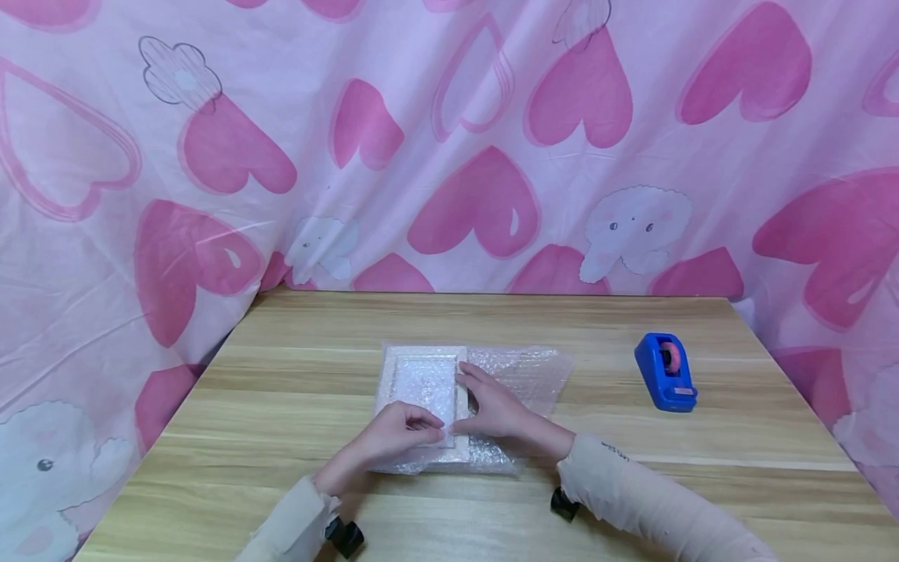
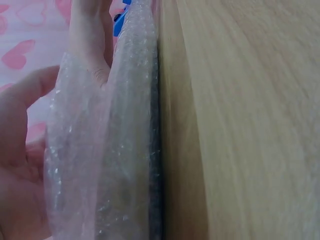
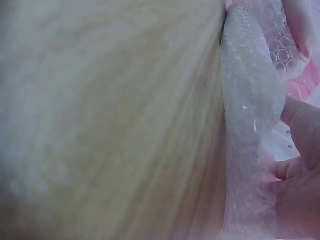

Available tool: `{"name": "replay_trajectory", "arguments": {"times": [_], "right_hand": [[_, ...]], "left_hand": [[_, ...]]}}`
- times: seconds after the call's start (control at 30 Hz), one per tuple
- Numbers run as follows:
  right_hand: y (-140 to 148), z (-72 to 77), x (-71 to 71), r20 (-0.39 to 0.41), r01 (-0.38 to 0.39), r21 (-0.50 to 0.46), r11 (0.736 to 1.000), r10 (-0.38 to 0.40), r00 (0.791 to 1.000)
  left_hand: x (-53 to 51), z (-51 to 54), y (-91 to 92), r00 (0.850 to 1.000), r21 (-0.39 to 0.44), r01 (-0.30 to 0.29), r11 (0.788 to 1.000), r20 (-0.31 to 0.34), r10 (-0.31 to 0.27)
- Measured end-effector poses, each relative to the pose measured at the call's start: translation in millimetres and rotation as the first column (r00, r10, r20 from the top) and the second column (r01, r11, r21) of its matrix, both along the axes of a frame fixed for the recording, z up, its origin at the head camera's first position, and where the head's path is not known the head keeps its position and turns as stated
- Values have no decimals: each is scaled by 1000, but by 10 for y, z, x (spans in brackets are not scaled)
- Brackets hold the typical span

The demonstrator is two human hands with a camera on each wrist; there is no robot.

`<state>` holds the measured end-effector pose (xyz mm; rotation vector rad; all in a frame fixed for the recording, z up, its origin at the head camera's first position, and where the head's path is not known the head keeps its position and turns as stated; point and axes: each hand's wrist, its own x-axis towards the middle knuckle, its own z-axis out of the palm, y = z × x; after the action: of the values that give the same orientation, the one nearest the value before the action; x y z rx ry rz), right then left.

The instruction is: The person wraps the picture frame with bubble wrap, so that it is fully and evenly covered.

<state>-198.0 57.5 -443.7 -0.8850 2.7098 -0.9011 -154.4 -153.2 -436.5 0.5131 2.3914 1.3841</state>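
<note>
A white rectangular frame (image 1: 460, 446) lies flat near the middle of the table with clear bubble wrap (image 1: 523, 375) over it and out past its right side. My left hand (image 1: 396, 429) is over the frame's lower part, its thumb and index finger drawn together at the wrap. My right hand (image 1: 495, 406) rests at the frame's right edge, thumb and fingers spread apart. In the right wrist view, a raised piece of bubble wrap (image 3: 280, 37) stands beside the left fingers. The wrap's near edge (image 2: 127, 150) hides part of the hands in the left wrist view.
A blue tape dispenser (image 1: 663, 378) with a pink roll stands at the right of the wooden table (image 1: 281, 375). Pink heart-patterned cloth (image 1: 477, 203) hangs behind the table and along its sides.
</note>
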Motion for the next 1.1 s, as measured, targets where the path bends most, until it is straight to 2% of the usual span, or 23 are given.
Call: {"name": "replay_trajectory", "arguments": {"times": [0.23,0.47,0.6,0.87,1.0,1.1], "right_hand": [[0,2,-6,0,-18,7,1000,18,1000],[18,44,-16,39,-36,28,999,35,999],[19,46,-28,44,-51,30,998,49,998],[-25,40,5,10,-46,86,995,45,999],[-30,28,19,-17,-37,93,995,39,999],[-26,28,23,-14,-37,97,995,38,999]], "left_hand": [[35,11,-31,999,19,22,1000,27,-22],[37,-54,8,998,2,7,1000,-67,-7],[44,-81,32,996,-10,-7,1000,-92,6],[59,-73,50,997,12,-23,1000,-79,23],[57,-73,26,998,57,-12,998,-67,16],[81,49,-15,999,143,-19,990,-25,23]]}}
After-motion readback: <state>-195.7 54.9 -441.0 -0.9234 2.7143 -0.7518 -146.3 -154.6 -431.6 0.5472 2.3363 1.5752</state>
